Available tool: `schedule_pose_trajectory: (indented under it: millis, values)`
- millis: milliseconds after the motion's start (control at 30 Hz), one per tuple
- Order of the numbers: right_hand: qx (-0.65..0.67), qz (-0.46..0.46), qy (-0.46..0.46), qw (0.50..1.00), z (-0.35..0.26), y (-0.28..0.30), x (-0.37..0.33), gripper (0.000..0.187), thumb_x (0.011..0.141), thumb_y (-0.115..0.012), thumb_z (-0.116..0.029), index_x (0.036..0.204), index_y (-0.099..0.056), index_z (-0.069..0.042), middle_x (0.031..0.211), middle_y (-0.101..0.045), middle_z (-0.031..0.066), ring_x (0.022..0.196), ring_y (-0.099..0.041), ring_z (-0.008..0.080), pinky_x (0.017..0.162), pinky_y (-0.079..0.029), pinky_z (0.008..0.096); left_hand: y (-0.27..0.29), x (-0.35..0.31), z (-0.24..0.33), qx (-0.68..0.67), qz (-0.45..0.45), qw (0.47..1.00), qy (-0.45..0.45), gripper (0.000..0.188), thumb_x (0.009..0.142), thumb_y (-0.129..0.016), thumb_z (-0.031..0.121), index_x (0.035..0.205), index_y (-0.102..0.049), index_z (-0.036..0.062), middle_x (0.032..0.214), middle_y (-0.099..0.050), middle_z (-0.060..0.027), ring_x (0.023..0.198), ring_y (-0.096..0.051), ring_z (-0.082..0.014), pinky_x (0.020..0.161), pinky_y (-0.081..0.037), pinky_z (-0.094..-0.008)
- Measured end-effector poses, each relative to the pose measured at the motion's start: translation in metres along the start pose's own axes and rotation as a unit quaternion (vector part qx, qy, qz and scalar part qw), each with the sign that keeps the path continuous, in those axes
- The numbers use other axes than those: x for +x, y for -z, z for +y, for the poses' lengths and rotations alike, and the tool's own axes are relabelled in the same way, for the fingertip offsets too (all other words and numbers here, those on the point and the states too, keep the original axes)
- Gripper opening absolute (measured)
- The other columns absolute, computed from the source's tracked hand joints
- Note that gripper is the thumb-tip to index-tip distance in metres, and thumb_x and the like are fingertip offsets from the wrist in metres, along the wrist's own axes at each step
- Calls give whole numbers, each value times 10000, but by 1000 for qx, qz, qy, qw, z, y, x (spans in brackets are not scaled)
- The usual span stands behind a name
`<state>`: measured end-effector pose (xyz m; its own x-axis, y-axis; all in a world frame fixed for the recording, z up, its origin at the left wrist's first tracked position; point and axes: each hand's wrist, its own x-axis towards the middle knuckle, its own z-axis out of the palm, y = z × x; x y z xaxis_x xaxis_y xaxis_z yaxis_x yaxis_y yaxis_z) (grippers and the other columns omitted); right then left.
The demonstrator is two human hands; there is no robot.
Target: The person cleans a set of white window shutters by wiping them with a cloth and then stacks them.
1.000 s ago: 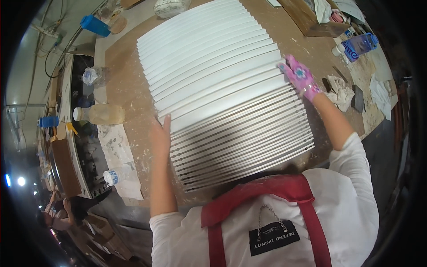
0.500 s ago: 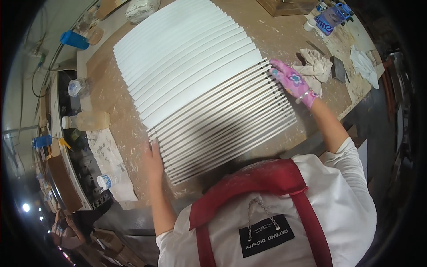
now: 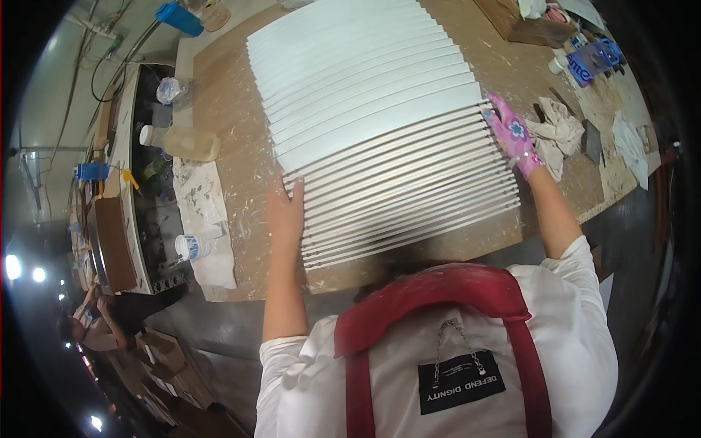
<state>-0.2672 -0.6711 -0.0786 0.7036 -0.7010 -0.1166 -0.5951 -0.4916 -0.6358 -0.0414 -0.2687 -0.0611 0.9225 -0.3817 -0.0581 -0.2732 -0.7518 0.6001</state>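
A long set of white slats lies across the worktable. Its far part, the white slats (image 3: 365, 80), overlaps flat like shingles. Nearer me, a row of slats (image 3: 409, 182) stands on edge with narrow gaps, small dark pegs showing at the ends. My bare left hand (image 3: 285, 208) lies against the left ends of this row, thumb apart from the stretched fingers. At the right ends is my right hand (image 3: 513, 135) in a pink flowered glove. Its fingers extend along the slat ends, touching them, with the thumb side toward the slats.
On the left stand a cloudy plastic bottle (image 3: 191, 143), a white tub (image 3: 191, 247) on a stained cloth (image 3: 201, 193), and a blue cup (image 3: 179, 20). To the right lie a crumpled rag (image 3: 558, 135), a dark block (image 3: 591, 142) and a blue bottle (image 3: 593, 62). Another person (image 3: 95, 321) is at far left.
My left hand has come up to the far left corner of the on-edge row. My right hand stays by the right ends. The whole view has shifted, with the table appearing farther right.
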Motion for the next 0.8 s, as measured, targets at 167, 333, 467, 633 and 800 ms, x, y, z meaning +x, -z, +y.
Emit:
schedule_pose_trajectory:
  millis: [167, 333, 467, 633, 800]
  values:
    - [-38, 18, 17, 999, 19, -2, -20, 495, 960, -507, -371, 1369, -439, -100, 1291, -554, 217, 1170, -548, 379, 991, -423, 407, -6, -18, -18, 53, 1, 998, -20, 542, 903, -607, 329, 1259, -487, -63, 1216, -548, -311, 1141, -534, -428, 967, -417, -449]
    - [-40, 19, 38, 998, -4, 0, 16, 524, 953, -527, -386, 1360, -436, -70, 1231, -593, 227, 1142, -569, 384, 965, -439, 417, 0, 15, 6, 7, -12, 999, 51, 594, 892, -626, 354, 1281, -461, -63, 1200, -562, -314, 1131, -548, -432, 962, -424, -447]
    - [-5, -5, 34, 999, 14, 13, 23, 489, 958, -527, -377, 1343, -473, -81, 1192, -621, 180, 1028, -607, 270, 881, -471, 350, 2, 22, -7, 66, 12, 998, 13, 614, 880, -643, 344, 1295, -444, -63, 1137, -603, -265, 1033, -599, -378, 904, -453, -420]
    - [135, 7, -110, 985, 38, 43, -26, 395, 969, -514, -320, 1265, -544, -60, 1078, -649, 111, 870, -595, 211, 805, -479, 351, 33, -32, -43, -206, -11, 971, 120, 461, 932, -553, 258, 1287, -477, -26, 959, -585, -111, 876, -544, -188, 812, -452, -329]
    - [-34, -47, -10, 998, 8, 21, -79, 549, 953, -475, -463, 1280, -518, -24, 1185, -607, 236, 1102, -582, 382, 929, -446, 396, 8, -75, -43, -34, -26, 998, 45, 540, 952, -524, 322, 1298, -475, -91, 1212, -563, -294, 1134, -545, -386, 1006, -393, -405]
